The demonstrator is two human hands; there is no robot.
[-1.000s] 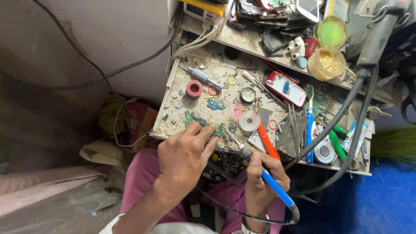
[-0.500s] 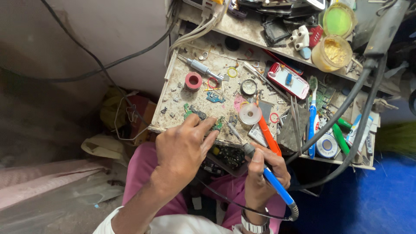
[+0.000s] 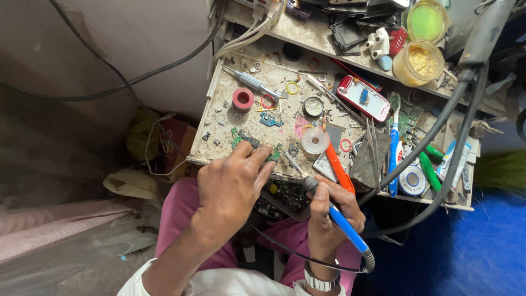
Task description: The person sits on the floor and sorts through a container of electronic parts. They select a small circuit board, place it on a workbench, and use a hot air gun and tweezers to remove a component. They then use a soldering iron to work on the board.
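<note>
A small green circuit board [image 3: 272, 153] lies at the near edge of the cluttered tabletop [image 3: 219, 123], pinned under the fingertips of the left hand [image 3: 233, 183]. The right hand [image 3: 329, 211] is clamped around a blue-handled soldering iron [image 3: 329, 211] whose tip points at the board. Just beyond lie a solder spool [image 3: 315, 140], an orange-handled tool [image 3: 338, 167] and a red tape roll [image 3: 243, 99].

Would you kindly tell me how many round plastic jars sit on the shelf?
2: a green jar at the top right, a yellow jar just below it. Clutter may hide others.
</note>
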